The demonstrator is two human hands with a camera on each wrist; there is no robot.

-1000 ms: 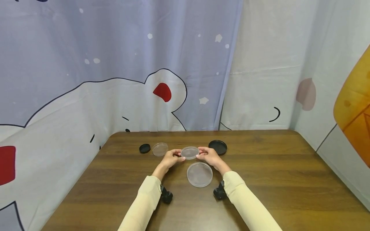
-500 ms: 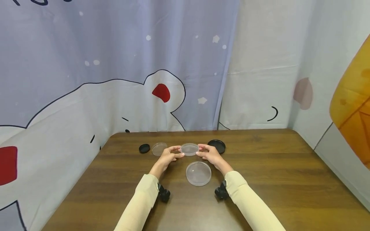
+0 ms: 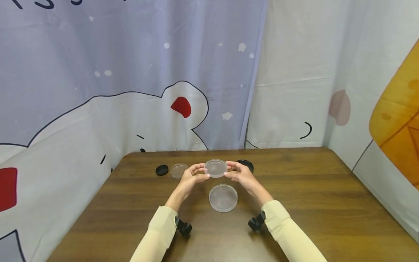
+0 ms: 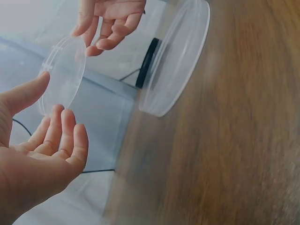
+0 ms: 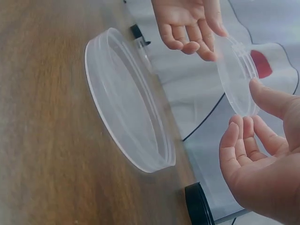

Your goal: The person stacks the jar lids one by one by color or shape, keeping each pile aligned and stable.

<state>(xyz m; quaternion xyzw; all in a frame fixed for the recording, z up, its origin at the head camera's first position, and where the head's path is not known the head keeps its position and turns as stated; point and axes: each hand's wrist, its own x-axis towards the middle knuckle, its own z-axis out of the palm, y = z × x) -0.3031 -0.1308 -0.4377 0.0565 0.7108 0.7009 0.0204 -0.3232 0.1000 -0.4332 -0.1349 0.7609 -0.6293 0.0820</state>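
A small clear petri dish is held up above the table, tilted a little toward the head camera. My left hand pinches its left edge between thumb and fingertips. On the opposite edge, my right hand pinches the same dish. Both wrist views show the petri dish raised off the wood, gripped at its rim from two sides. A larger clear petri dish rests on the table below and nearer to me, touched by neither hand.
At the back left of the wooden table lie a small black round lid-like disc and another clear dish. A larger black disc sits behind my right hand, partly hidden. A printed curtain hangs behind the table.
Both hands have lifted the small petri dish higher off the table and tilted it slightly toward the head camera. The larger dish stays in place; the head view has shifted a little.
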